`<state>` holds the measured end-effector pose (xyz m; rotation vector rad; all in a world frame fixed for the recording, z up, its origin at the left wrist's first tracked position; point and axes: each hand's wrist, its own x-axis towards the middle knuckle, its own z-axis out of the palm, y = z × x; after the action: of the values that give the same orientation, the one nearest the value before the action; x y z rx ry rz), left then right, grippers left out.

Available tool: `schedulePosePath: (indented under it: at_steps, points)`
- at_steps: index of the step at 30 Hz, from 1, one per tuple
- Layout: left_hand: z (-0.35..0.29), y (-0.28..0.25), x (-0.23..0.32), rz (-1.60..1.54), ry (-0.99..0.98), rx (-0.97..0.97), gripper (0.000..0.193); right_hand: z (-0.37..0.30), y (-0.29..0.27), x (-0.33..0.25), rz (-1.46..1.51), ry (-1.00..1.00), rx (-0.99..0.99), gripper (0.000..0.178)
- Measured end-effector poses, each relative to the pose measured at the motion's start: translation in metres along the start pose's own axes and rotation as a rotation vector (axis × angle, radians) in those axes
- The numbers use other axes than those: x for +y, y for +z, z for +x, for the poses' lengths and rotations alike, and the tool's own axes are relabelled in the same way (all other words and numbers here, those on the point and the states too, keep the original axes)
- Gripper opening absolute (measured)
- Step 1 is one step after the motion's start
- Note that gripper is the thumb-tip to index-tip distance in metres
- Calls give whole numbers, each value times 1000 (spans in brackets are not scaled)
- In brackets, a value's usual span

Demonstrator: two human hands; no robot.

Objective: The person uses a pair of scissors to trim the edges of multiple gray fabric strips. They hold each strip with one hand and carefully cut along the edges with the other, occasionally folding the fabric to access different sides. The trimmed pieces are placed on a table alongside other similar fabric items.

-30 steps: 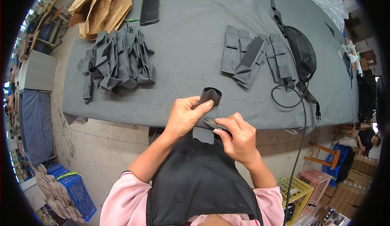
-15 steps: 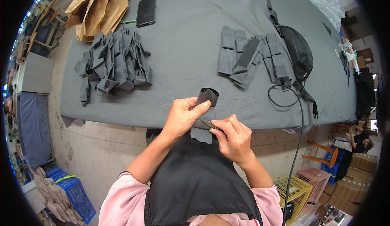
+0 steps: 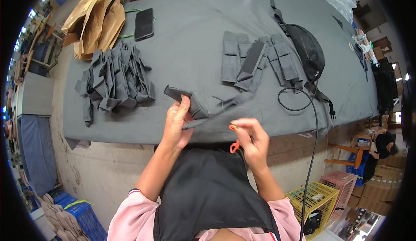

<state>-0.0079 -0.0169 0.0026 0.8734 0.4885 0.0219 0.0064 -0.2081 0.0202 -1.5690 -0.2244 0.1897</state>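
Dark grey fabric strap piece (image 3: 190,102), folded and creased, pinched in left hand (image 3: 177,124), right hand (image 3: 251,139) gripping small orange snips (image 3: 234,142), near edge of grey surface (image 3: 190,28)

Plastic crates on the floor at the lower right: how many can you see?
2: a pink plastic crate beside the table's edge, and a yellow plastic crate just below it, nearer the person. A blue one sits lower left; others may be hidden.

Bare grey worktop (image 3: 190,54) runs far from the hands, a clear lane between the heap of dark fabric pieces (image 3: 115,83) on the left and the row of folded pieces (image 3: 255,61) right (a black cable (image 3: 303,106) loops beyond).
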Motion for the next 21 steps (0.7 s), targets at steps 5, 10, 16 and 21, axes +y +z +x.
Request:
schedulePosePath:
  at_steps: [5,10,16,21]
  points:
    - [2,-8,-16,-36,21,-6,40,5,2,13,99,202,-108,14]
    - [-3,-6,-15,3,105,-169,32,17,7,22,322,282,-67,15]
    - [-12,2,-12,-64,279,-421,30,29,15,22,557,478,-29,23]
    - [-17,-8,-16,-187,64,-670,21,38,8,26,725,577,-233,28]
